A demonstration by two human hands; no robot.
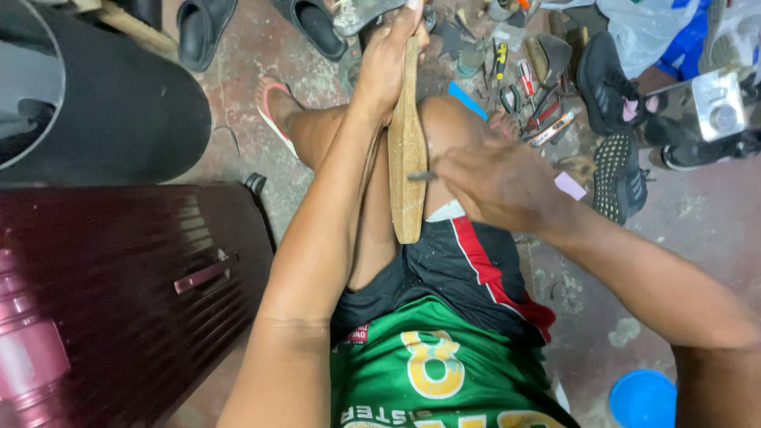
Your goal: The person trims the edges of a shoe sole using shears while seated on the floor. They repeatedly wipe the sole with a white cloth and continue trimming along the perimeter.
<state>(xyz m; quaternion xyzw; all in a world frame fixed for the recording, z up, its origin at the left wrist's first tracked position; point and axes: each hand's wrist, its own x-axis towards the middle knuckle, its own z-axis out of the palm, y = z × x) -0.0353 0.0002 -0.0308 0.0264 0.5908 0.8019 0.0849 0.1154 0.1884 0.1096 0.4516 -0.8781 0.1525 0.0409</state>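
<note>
Head view: our left hand (386,59) grips a long tan wooden shoe sole (407,150); our right hand (495,184) pinches a thin metal tool (420,176) against it; a round blue plastic container (644,399) sits on the floor, contents unseen.

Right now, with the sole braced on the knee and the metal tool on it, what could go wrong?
1. The metal tool in the right hand works right above the bare knee; a slip could cut skin.
2. The left hand grips only the top of the tan sole; the lower end hangs free and may twist.
3. Pliers and other tools lie scattered near the sandalled foot.
</note>
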